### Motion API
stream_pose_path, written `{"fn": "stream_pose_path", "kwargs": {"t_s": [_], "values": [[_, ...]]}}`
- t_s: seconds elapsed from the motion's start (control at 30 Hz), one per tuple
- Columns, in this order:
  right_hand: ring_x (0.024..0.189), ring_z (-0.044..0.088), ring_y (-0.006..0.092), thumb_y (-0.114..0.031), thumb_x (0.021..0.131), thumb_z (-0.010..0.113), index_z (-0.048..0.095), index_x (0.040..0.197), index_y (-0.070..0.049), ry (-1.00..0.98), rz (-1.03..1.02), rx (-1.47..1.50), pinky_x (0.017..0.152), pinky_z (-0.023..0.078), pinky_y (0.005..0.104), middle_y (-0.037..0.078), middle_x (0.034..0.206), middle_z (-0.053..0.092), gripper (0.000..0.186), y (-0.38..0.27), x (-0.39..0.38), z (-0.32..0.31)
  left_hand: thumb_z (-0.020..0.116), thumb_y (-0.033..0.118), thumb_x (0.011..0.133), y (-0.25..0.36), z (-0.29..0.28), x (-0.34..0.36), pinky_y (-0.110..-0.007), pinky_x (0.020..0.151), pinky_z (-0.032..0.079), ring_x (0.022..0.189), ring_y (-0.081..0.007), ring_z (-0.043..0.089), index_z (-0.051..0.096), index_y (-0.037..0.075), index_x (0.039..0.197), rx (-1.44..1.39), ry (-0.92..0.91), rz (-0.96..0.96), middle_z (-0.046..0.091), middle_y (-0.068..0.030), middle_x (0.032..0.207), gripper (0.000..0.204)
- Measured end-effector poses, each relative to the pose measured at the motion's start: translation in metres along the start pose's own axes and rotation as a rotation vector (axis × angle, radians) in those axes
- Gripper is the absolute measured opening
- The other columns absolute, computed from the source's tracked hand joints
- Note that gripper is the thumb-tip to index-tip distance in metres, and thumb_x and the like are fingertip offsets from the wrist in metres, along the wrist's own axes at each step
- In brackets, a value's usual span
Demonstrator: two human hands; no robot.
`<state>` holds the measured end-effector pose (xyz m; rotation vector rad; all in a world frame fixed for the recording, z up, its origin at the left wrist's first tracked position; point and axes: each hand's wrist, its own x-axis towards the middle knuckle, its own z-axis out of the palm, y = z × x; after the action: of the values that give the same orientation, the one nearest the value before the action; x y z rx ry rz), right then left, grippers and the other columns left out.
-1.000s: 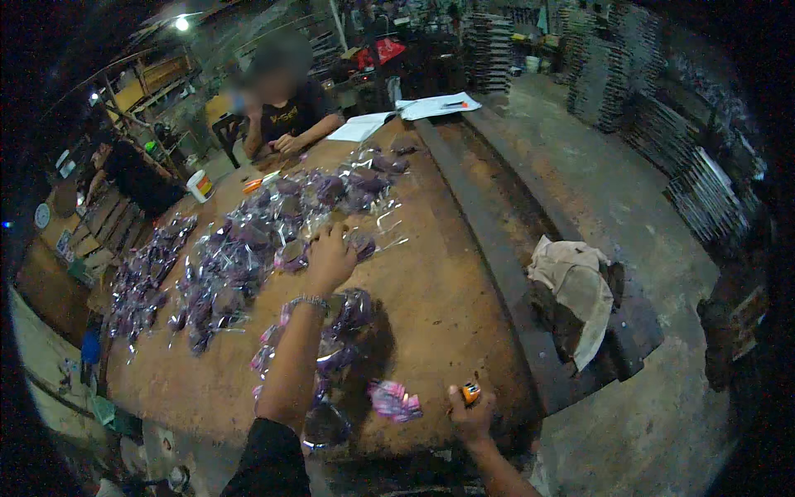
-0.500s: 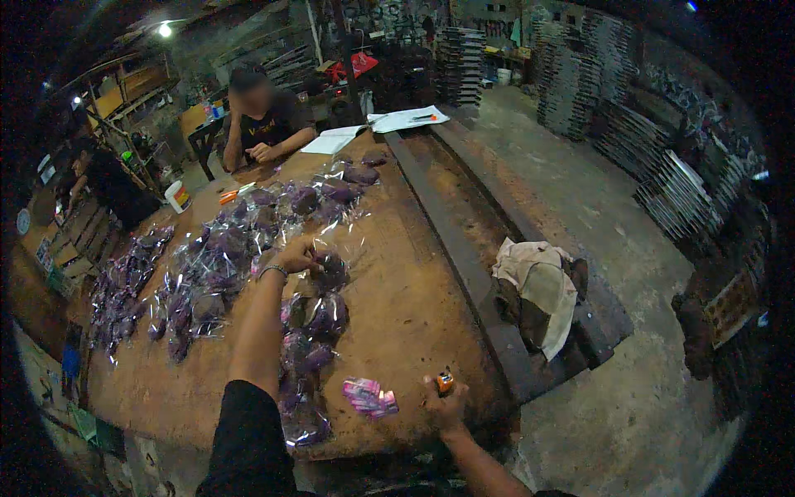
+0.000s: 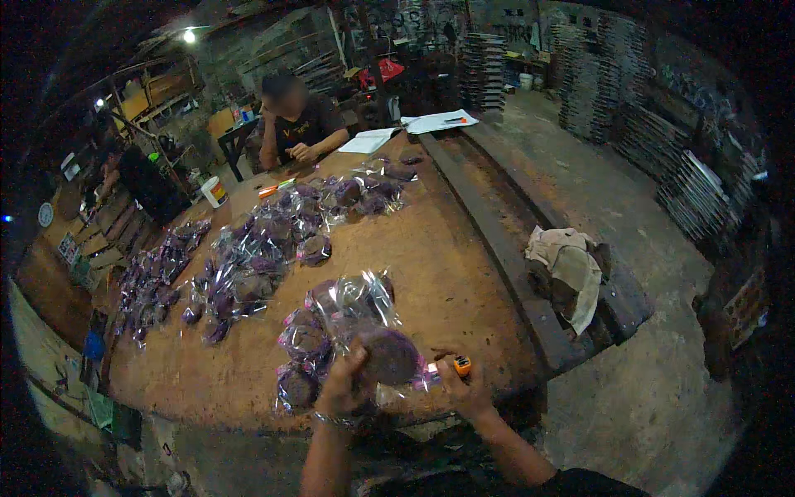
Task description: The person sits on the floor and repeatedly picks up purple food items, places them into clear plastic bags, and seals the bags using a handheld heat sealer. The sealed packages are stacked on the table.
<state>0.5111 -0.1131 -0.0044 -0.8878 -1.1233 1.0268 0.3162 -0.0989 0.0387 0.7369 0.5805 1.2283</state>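
Close to the table's front edge, my left hand grips a round, dark brown disc-shaped piece in clear plastic wrap. My right hand is closed on a small orange-and-black tool, whose exact kind I cannot make out. Between the two hands a bit of pink-and-white printed slips shows; the held piece hides the rest. Right beside my left hand sit more wrapped round pieces, with purple-pink showing through the shiny film.
Many wrapped pieces cover the table's left and far parts. A person sits at the far side near open papers. Cloths lie on dark rails along the right edge. A white tub stands far left.
My left hand has come back from the row of wrapped pieces toward the front edge and now holds one. My right hand keeps the orange tool, closer to the left. The view has shifted.
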Motion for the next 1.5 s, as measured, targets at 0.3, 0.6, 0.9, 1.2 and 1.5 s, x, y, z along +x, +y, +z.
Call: {"fn": "stream_pose_path", "kwargs": {"t_s": [0.3,0.6,0.9,1.2,1.5], "values": [[0.072,0.06,0.0114,-0.011,0.082,0.067,0.065,0.084,0.001,-0.05,0.354,-0.166,0.067,0.049,0.0244,0.005,0.079,0.066,0.012,-0.026,0.0,-0.007,0.057,0.019,0.089,-0.039,0.018,-0.034,-0.027,0.077,0.047,0.088,-0.0131,0.059,0.06,-0.002,0.11,0.126,0.173,-0.175,0.064,-0.002,0.097,0.029],[0.06,0.06,0.017,-0.023,0.082,0.067,0.066,0.086,-0.006,0.075,0.298,-0.131,0.055,0.048,0.03,0.005,0.073,0.065,0.017,-0.02,-0.01,-0.012,0.063,0.017,0.086,-0.038,0.024,-0.035,-0.024,0.077,0.044,0.085,-0.0098,0.057,0.066,-0.002,0.097,0.604,0.318,-0.14,0.066,-0.0034,0.089,0.022],[0.049,0.049,0.0111,-0.024,0.087,0.062,0.061,0.071,0.0,0.015,-0.162,-0.544,0.047,0.04,0.029,0.005,0.057,0.057,0.029,-0.01,-0.01,0.002,0.049,0.025,0.093,-0.042,0.022,-0.042,-0.032,0.082,0.047,0.089,-0.0171,0.06,0.062,-0.002,0.101,0.303,0.459,-0.136,0.065,-0.0095,0.095,0.031],[0.064,0.056,0.0108,-0.027,0.086,0.062,0.059,0.074,-0.003,-0.196,0.456,-0.376,0.055,0.043,0.0299,0.001,0.067,0.059,0.027,-0.008,-0.008,0.014,0.045,0.028,0.095,-0.026,0.036,-0.039,-0.036,0.08,0.049,0.084,-0.0193,0.062,0.062,0.001,0.093,0.249,0.367,0.016,0.065,-0.0103,0.09,0.033],[0.073,0.053,0.0112,-0.033,0.087,0.061,0.06,0.092,-0.007,-0.144,0.583,-0.182,0.068,0.045,0.0297,0.002,0.078,0.059,0.026,-0.008,-0.012,0.012,0.034,0.035,0.098,-0.018,0.032,-0.049,-0.037,0.079,0.052,0.088,-0.024,0.063,0.057,-0.003,0.105,0.252,0.348,-0.039,0.064,-0.014,0.098,0.045]]}}
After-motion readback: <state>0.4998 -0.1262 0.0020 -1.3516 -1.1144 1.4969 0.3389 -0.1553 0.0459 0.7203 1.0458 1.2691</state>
